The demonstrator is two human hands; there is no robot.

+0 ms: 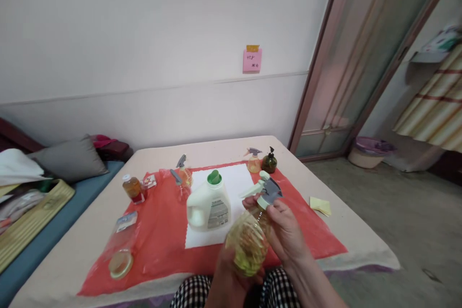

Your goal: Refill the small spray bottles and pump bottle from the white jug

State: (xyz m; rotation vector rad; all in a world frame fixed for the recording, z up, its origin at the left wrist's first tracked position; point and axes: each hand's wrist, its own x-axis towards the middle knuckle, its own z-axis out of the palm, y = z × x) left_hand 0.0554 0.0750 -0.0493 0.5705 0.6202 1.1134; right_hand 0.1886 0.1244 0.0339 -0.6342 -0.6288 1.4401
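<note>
I hold a clear spray bottle (248, 243) of yellow liquid tilted over my lap at the table's near edge. My left hand (225, 276) cups its base from below. My right hand (283, 231) grips its neck, just under the grey and white trigger head (265, 191). Right behind the bottle a white detergent jug (208, 207) with a green cap stands on a white sheet (234, 180), which lies on a red plastic cloth (162, 231).
On the table (86, 245) stand two small spray bottles (183, 175) (253, 160), a dark pump bottle (269, 161), an amber jar (132, 187) and a clear bag with a jar (121, 250). Yellow sticky notes (320, 205) lie right. A cushion (70, 159) sits left; a door (361, 57) stands right.
</note>
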